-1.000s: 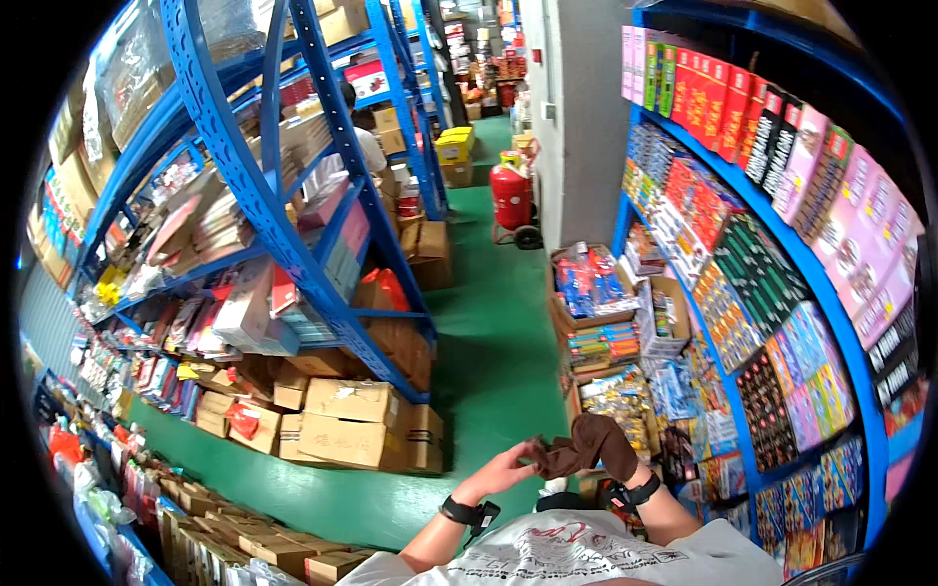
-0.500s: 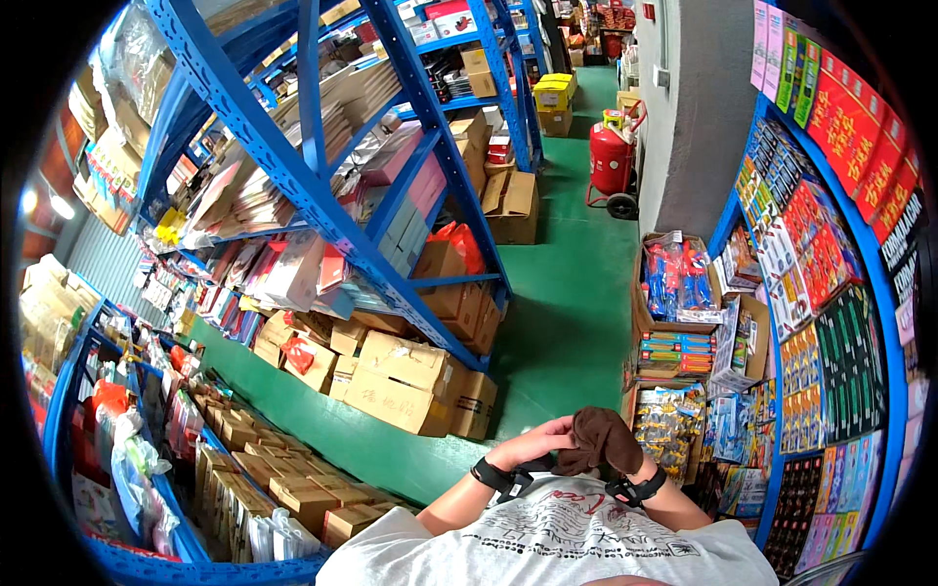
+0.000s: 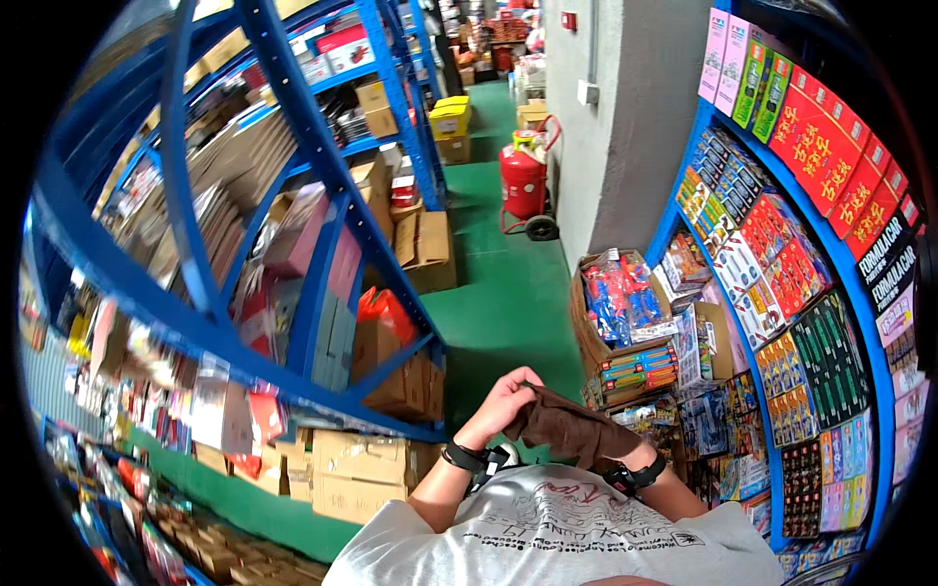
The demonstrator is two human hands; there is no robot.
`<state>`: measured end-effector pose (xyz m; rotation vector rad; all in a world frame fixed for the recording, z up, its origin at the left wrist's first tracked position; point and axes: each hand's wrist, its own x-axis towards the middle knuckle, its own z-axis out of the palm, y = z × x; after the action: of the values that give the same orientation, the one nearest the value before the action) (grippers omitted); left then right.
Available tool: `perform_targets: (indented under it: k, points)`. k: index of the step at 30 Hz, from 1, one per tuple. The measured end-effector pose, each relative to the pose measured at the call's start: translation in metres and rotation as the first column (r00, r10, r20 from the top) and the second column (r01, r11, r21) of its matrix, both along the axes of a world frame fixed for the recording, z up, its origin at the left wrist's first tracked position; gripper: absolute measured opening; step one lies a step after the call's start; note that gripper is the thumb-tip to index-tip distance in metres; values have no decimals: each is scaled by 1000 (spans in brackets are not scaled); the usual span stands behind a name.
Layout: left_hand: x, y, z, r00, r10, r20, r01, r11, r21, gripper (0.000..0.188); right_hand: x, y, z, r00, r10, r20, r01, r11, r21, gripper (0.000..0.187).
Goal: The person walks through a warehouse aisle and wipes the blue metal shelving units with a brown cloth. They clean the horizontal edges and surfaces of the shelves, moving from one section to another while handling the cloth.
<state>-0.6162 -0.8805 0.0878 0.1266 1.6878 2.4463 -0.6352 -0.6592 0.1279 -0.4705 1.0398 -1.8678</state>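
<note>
My left hand (image 3: pixel 504 400) pinches the upper left end of a dark brown cloth (image 3: pixel 567 427) in front of my chest. The cloth stretches down to the right and covers my right hand, so its fingers are hidden. Only the right wrist (image 3: pixel 633 463) shows, with a black band around it. Whether the fabric is a loose rag or a glove, I cannot tell. A black band with a pale piece also sits on my left wrist.
Blue racks (image 3: pixel 322 146) with cartons and paper goods stand left. Boxed goods fill the blue shelf (image 3: pixel 674 220) on the right, with an open carton of red and blue packs (image 3: pixel 625 298) beside it. Ahead, a red wheeled extinguisher (image 3: pixel 524 183) stands by a grey pillar (image 3: pixel 625 127).
The cloth was bunched around my right hand; now it is stretched out, with my left hand holding one end up and to the left. The view has swung to the right.
</note>
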Motion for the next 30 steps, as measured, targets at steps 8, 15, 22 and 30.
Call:
perform_targets:
  k: [8,15,22,30]
  points:
    - [-78,-71,25,991,-135,-8,135,990,-28,12,-65,-72,-51,972,-182,147,206,964,-170,52]
    - [-120,-111,28,986,167,-10,-165,980,108,23,-118,-106,-75,938,-209,278,252,959,-129,45]
    - [-192,-132,-12,946,289,-149,-325,865,-383,33,-212,-135,-53,989,-71,-127,61,995,-81,42]
    - [-301,-117,-41,976,220,11,-205,928,-310,35,-381,-62,3,879,-159,-449,96,982,-160,38]
